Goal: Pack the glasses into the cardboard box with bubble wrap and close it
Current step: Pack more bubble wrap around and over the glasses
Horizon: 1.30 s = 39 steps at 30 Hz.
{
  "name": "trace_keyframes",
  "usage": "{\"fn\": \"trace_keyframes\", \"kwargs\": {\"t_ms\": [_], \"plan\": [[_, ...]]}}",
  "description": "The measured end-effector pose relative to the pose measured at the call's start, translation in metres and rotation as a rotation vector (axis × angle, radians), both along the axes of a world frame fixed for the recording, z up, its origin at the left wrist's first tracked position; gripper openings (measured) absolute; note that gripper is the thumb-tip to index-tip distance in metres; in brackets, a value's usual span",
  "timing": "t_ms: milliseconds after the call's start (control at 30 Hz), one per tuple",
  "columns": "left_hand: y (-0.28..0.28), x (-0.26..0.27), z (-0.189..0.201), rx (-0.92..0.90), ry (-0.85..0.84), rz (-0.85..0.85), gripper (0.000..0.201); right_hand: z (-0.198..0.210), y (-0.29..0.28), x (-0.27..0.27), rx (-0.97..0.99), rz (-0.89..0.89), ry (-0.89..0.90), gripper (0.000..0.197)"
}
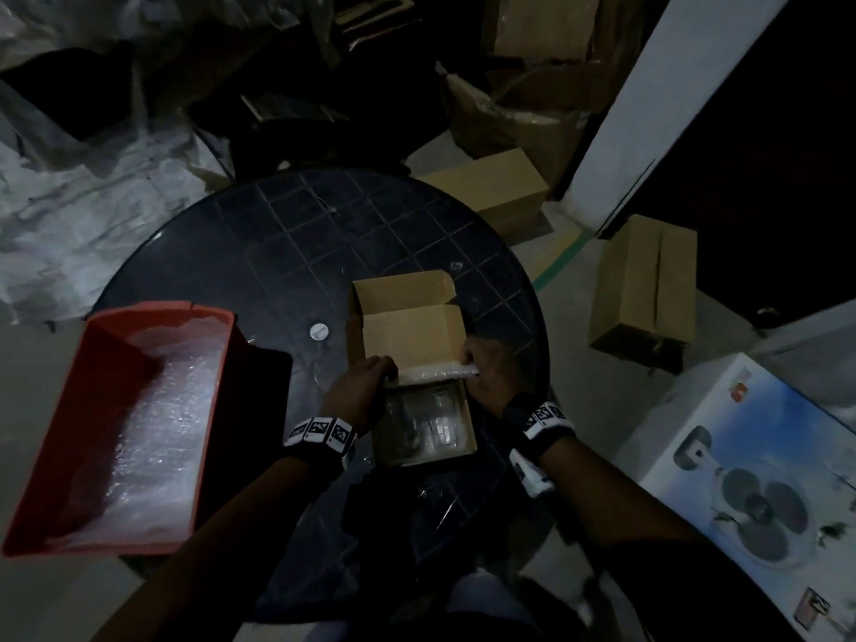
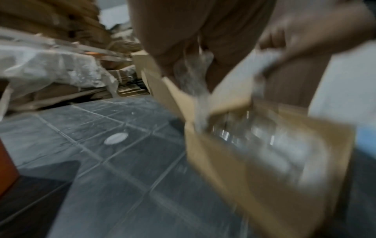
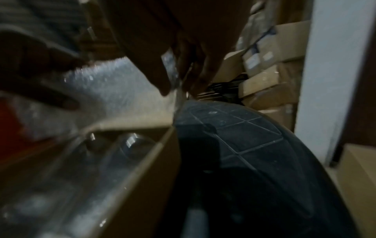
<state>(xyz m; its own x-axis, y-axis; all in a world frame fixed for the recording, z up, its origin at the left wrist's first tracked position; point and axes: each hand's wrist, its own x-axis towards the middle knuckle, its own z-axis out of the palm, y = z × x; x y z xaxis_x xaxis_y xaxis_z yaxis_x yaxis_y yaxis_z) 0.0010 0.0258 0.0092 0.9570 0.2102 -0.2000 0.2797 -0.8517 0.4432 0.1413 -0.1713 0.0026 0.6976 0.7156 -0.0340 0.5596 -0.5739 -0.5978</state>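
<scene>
Dark round table (image 1: 259, 252): bubble wrap (image 1: 437, 372) pinched between both hands' fingers (image 1: 382, 363).

A round dark table (image 1: 259, 252) with a grid-patterned top. A red plastic bin (image 1: 69, 410) sits at its left edge. Closed cardboard cartons (image 1: 644, 289) and a fan's retail box (image 1: 759, 461) stand on the floor.

One open cardboard box (image 1: 407, 335) stands on one round desk (image 1: 278, 252), with one strip of bubble wrap (image 1: 437, 372) across its opening; the glasses (image 1: 424, 421) inside are too blurred to count. Two hands are present: one left hand (image 1: 359, 386) and one right hand (image 1: 491, 377). Beside the desk are one red bin (image 1: 92, 363), one printed fan carton (image 1: 764, 479) and two closed brown boxes, one nearer (image 1: 644, 289) and one farther (image 1: 495, 187); the stacked cartons behind cannot be counted.
</scene>
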Motion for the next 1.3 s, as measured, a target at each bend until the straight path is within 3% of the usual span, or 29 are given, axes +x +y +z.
{"fn": "trace_keyframes", "kwargs": {"t_ms": [133,267,367,467,567,767,933,1033,1133,1300], "plan": [[-0.004,-0.01,-0.024,0.106,-0.023,-0.163,0.017,-0.019,0.002,0.008,-0.174,0.326,-0.248,0.031],[-0.005,-0.019,-0.039,0.19,0.064,-0.269,0.056,-0.029,-0.001,0.0,-0.451,0.553,-0.464,0.022],[-0.006,-0.018,-0.041,0.194,0.127,-0.265,0.071,-0.03,-0.008,-0.002,-0.503,0.556,-0.45,0.033],[-0.013,-0.013,-0.038,0.239,0.218,-0.242,0.069,-0.024,-0.006,0.001,-0.535,0.575,-0.41,0.049],[-0.015,-0.009,-0.039,0.328,0.263,-0.228,0.065,-0.018,-0.002,0.003,-0.553,0.603,-0.42,0.042],[-0.016,-0.008,-0.047,0.363,0.283,-0.209,0.079,-0.025,-0.009,0.002,-0.626,0.665,-0.455,0.038],[-0.01,-0.008,-0.042,0.34,0.281,-0.172,0.062,-0.026,-0.005,-0.004,-0.677,0.592,-0.347,0.036],[0.003,-0.018,-0.04,0.379,0.116,-0.207,0.047,-0.023,-0.001,-0.009,-0.693,0.508,-0.297,0.035],[0.006,-0.032,-0.042,0.445,-0.01,-0.162,0.045,-0.02,0.001,-0.011,-0.702,0.458,-0.276,0.041],[-0.013,-0.028,-0.046,0.404,0.088,-0.081,0.045,-0.021,0.011,-0.009,-0.734,0.472,-0.203,0.056]]}}
